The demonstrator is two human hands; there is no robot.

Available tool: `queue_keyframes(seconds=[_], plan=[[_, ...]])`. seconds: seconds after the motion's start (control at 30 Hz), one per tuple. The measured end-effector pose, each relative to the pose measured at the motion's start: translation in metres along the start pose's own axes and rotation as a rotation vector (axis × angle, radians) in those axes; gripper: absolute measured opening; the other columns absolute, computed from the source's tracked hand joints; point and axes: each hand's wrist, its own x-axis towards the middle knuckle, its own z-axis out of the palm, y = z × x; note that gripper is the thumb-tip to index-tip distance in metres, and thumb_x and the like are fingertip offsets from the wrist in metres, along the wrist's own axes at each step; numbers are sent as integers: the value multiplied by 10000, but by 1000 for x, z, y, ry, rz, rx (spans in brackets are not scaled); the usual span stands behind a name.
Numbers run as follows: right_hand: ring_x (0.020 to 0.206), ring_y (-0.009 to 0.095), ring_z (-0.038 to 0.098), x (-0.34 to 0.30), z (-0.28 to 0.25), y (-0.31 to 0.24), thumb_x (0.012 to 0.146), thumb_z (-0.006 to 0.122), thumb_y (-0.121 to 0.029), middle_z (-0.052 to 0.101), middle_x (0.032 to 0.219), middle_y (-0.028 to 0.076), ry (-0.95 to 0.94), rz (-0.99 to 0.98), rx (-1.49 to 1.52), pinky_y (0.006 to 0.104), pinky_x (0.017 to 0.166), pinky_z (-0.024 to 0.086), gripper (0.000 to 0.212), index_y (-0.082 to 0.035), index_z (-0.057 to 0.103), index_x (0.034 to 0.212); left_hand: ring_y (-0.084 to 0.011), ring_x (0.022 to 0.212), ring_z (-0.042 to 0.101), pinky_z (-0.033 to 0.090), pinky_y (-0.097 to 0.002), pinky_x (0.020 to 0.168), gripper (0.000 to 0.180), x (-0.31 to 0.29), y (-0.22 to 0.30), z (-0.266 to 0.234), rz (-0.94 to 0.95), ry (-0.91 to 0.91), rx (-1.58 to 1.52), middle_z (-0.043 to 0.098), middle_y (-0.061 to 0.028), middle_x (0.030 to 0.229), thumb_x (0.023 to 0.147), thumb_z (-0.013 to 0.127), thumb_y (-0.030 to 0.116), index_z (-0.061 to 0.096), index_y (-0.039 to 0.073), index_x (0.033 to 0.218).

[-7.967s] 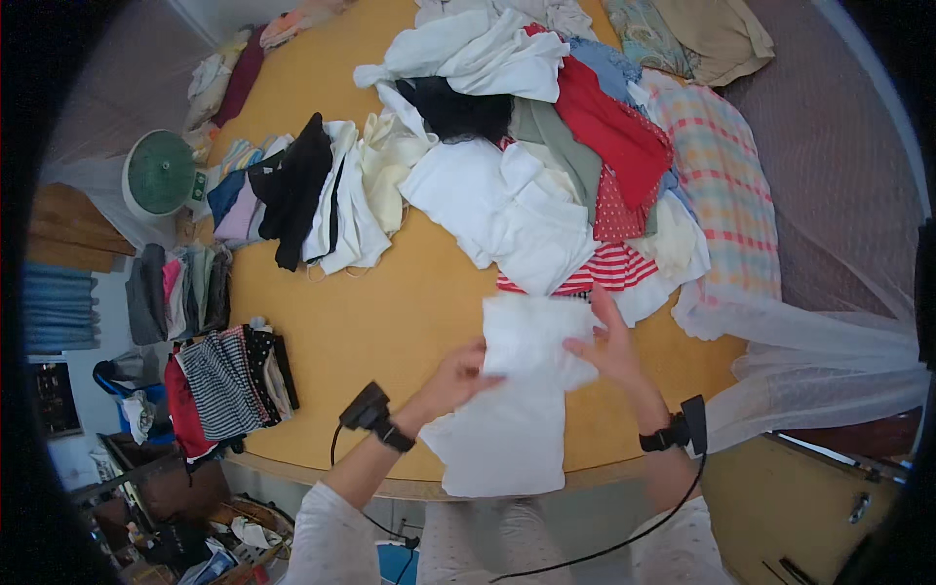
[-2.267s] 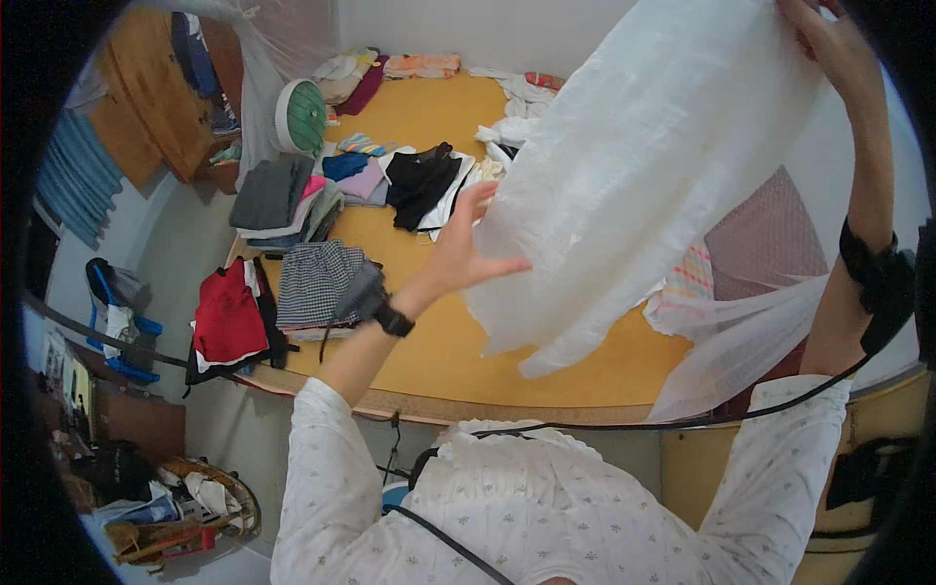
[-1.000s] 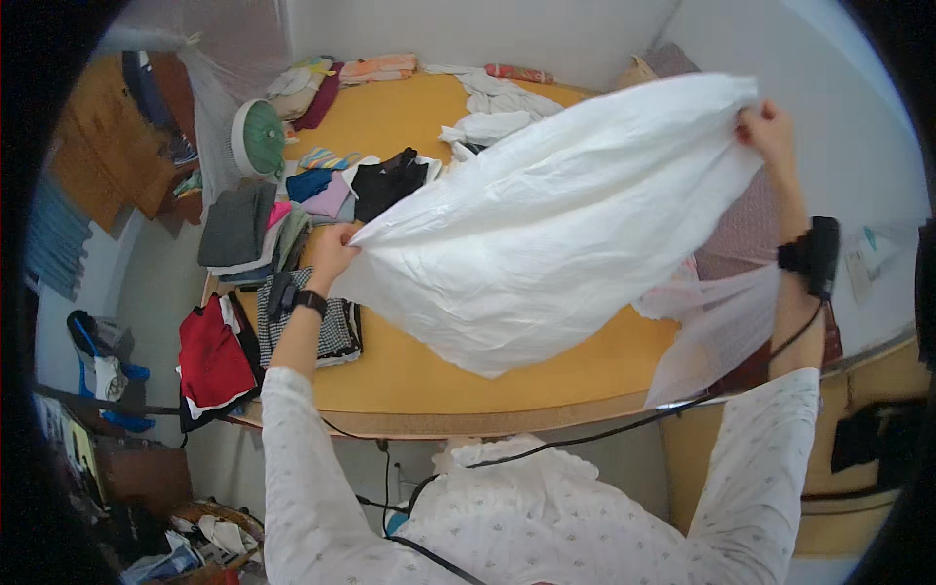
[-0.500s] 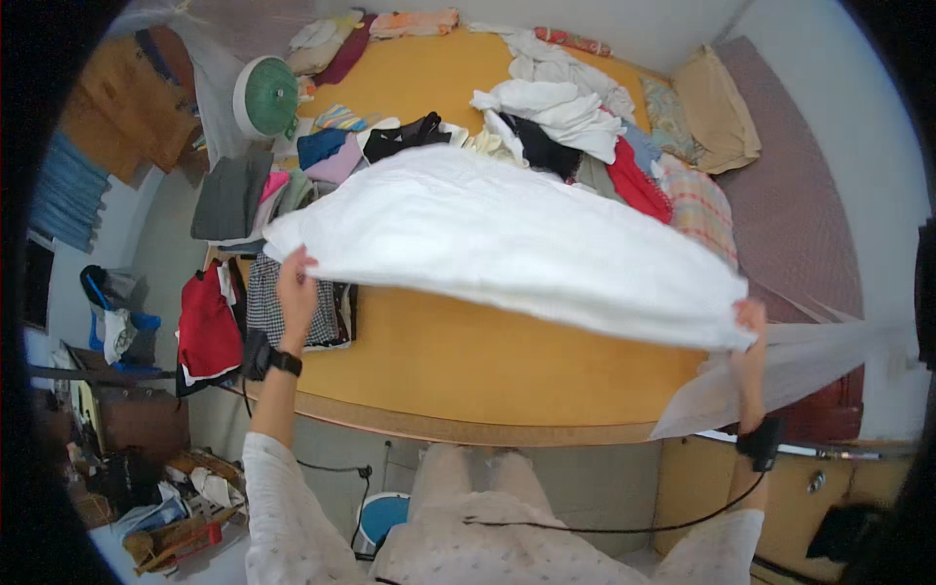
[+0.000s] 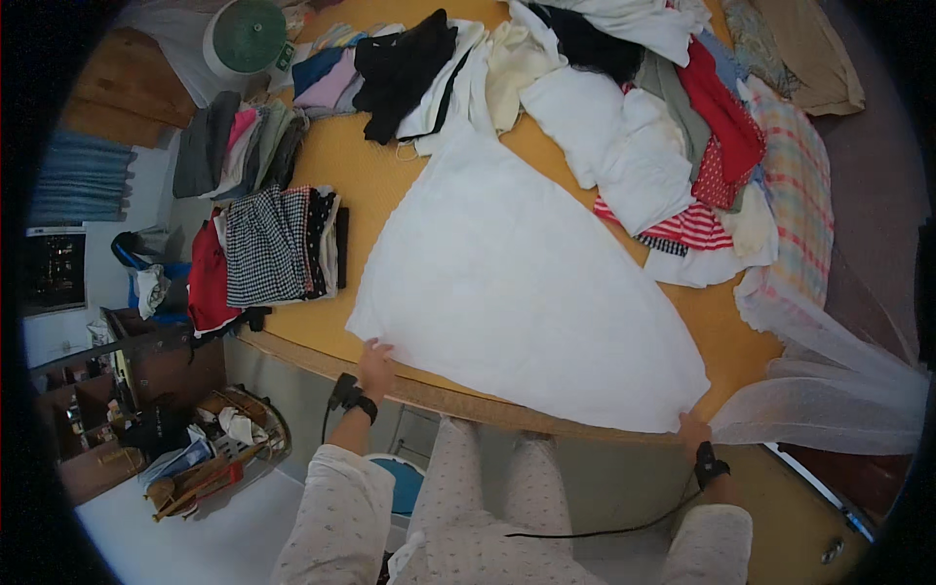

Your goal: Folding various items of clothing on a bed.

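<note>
A white garment, wide at the near hem and narrow at the far end like a flared skirt, lies spread over the mattress. My left hand is closed on its near left corner, fingertips on top of the cloth. At the near right corner, my right hand pinches the hem between thumb and fingers. The hem stretches between both hands along the bed's front edge. The far, narrow end reaches a black garment and some white clothes.
Folded checked clothes stand stacked at the left, with grey folded clothes behind. Loose white clothes and a red garment heap at the right. A green-and-white fan stands far left; sheer netting hangs at the right.
The white skirt has come down from the air onto the mattress and spread out. Both hands have moved lower and nearer to me, still on its hem. The view has shifted.
</note>
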Motion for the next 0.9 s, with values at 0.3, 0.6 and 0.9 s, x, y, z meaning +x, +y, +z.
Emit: queue_keyframes(seconds=[0.3,0.6,0.9], plan=[[1294,412,168,33,-124,-185,818,552,-294,211,1392,242,863,-439,296,521,1050,113,618,-67,314,1341,-376,1278,238,214,-498,1021,568,101,109,-2,404,332,292,242,-208,1394,833,536,311,355,57,1308],[1289,460,102,98,-171,-239,809,557,-351,113,1417,249,1072,-233,426,576,1024,85,671,-93,281,1363,-398,1300,166,128,-548,1027,691,227,161,18,426,436,163,174,-242,1407,830,509,433,256,73,1364],[1287,452,130,116,-162,-252,802,539,-407,154,1411,244,991,-244,303,589,1015,103,659,-115,318,1350,-395,1309,129,79,-533,1041,705,232,116,8,264,338,314,165,-243,1408,845,475,445,202,78,1382]])
